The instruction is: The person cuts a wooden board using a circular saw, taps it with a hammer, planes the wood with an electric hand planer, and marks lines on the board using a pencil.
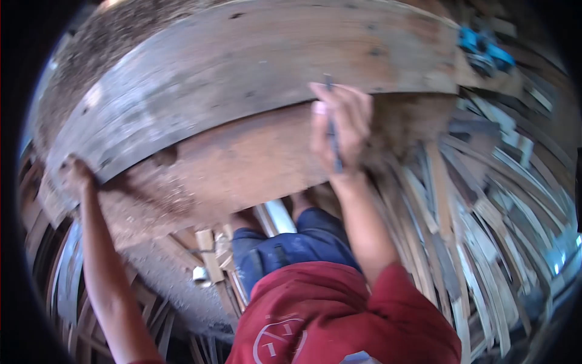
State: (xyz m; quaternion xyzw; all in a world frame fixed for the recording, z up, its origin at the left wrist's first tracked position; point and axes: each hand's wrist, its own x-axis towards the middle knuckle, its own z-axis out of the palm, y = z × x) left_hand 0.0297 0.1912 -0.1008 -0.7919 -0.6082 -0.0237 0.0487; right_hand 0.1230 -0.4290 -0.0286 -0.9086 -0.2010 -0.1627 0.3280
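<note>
A wide, weathered grey-brown board lies across the upper part of the head view, over a dusty brown wooden surface. At the board's left end, my left hand rests with its fingers wrapped over the edge. Near the board's front edge, right of centre, my right hand pinches a thin dark pencil-like tool. Its upper tip points toward the board. Blur hides whether that tip touches the wood.
Many narrow wood strips are heaped at the right, with more offcuts below the surface and at the lower left. A bright blue and black object sits beyond the board's right end. Wood dust and shavings lie on the brown surface.
</note>
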